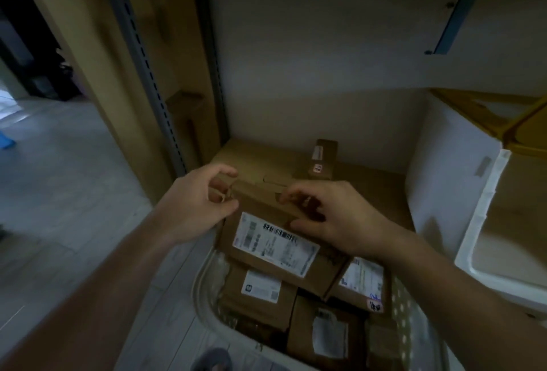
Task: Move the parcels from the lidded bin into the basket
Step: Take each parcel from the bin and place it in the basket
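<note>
Your left hand (201, 203) and right hand (331, 216) curl their fingers (291, 193) round the far corners of the labelled parcel (275, 240), held over the full basket (207, 290). It looks stiff cardboard and probably light, so grip edges, not the slick label (275, 245).

The floor (74, 193) was pale, plank-patterned flooring, dimly lit. On it stood a light-coloured basket (204, 290) with perforated walls, filled with brown cardboard parcels. Just behind the basket a large flat cardboard box (260, 157) lay at floor level against the wall, with a small upright box (324, 159) on top of it. To the right stood a white bin (461, 181), close beside the basket. A metal shelf upright (154, 98) rose from the floor on the left.
</note>
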Demonstrator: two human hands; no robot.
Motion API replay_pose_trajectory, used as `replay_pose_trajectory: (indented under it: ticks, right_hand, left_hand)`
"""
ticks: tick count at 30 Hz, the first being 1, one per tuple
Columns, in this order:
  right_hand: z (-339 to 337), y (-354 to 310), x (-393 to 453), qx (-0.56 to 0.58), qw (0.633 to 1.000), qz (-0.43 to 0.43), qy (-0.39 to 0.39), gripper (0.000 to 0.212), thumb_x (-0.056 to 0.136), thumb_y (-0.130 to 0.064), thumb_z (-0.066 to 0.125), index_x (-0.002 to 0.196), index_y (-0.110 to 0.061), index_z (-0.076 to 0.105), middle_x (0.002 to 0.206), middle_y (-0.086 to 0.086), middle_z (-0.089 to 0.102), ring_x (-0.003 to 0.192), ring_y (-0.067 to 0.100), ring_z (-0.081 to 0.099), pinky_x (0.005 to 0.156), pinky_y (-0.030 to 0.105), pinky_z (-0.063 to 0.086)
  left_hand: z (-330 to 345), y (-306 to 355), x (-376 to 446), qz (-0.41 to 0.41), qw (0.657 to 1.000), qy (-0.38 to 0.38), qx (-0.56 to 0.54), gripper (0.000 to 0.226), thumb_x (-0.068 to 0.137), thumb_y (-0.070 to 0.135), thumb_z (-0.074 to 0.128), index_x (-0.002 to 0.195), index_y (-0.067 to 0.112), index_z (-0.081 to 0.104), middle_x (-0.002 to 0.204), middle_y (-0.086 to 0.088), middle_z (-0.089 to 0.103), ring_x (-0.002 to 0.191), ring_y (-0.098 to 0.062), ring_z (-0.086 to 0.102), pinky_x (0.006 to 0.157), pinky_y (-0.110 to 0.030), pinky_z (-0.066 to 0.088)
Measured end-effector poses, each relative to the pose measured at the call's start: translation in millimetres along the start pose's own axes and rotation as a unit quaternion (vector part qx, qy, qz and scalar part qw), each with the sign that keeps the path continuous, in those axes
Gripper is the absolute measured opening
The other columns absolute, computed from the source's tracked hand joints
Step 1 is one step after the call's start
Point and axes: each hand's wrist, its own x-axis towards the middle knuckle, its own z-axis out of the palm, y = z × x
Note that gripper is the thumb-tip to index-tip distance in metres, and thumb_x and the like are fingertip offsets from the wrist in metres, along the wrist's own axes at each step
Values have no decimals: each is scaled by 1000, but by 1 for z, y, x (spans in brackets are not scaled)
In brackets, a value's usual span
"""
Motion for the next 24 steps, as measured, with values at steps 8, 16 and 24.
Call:
replay_pose_trajectory:
  ticks: [8,16,24]
  right_hand:
    - [41,-19,20,-157,987,-31,-27,47,90,-32,72,130,-38,49,127,-12,58,117,12,55,95,36,52]
    - [60,-16,17,-207,973,-82,-57,44,96,-32,61,136,-35,44,129,-7,57,119,16,56,93,38,53]
    - [83,-8,15,-247,964,-101,-14,46,90,-26,71,133,-27,53,128,2,57,112,23,59,78,34,55]
  left_hand:
    - [8,-26,-3,30,991,-31,125,18,86,27,74,104,32,71,91,15,71,85,-2,66,78,-38,58]
    - [31,-41,0,48,978,-36,198,20,81,37,79,86,41,59,83,18,55,74,2,53,58,-19,34]
    - [47,-53,-4,79,972,-9,220,34,82,41,77,108,33,56,104,16,48,90,-6,54,64,-15,30]
